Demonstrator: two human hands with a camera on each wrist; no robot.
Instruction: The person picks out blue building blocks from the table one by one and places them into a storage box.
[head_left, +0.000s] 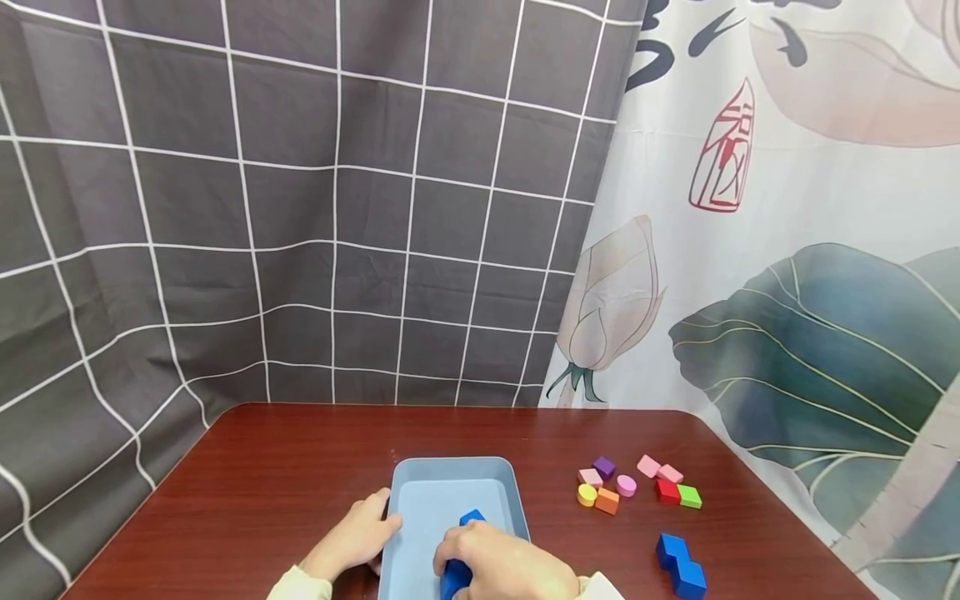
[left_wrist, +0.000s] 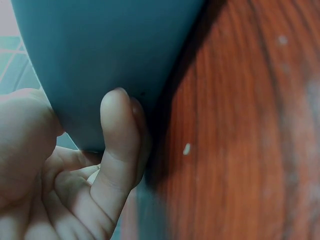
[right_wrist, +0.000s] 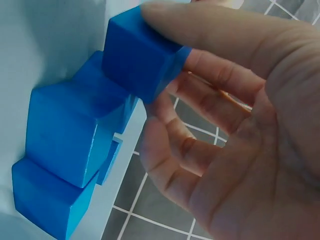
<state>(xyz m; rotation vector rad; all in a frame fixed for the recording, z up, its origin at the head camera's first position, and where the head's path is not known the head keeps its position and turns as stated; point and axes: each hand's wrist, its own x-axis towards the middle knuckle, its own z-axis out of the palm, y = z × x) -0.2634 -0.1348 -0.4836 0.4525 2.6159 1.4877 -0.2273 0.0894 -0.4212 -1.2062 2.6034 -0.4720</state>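
The light blue tray (head_left: 420, 500) lies at the table's front. At its left edge, my left hand (head_left: 354, 537) grips the wall; the left wrist view has the thumb and fingers of this hand (left_wrist: 95, 165) round the tray's side (left_wrist: 100, 60). My right hand (head_left: 510, 564) is over the tray. In the right wrist view the right hand (right_wrist: 220, 100) pinches a blue block (right_wrist: 142, 55) between thumb and fingers, beside other blue blocks (right_wrist: 70, 130) in the tray. In the head view, blue blocks (head_left: 454, 577) are partly hidden under the right hand.
Right of the tray on the brown table (head_left: 300, 467) are small blocks: purple (head_left: 603, 467), yellow (head_left: 587, 495), orange (head_left: 607, 501), several pink (head_left: 648, 466), red (head_left: 668, 491) and green (head_left: 689, 497). Nearer the front lie two blue blocks (head_left: 688, 578). Curtains hang behind.
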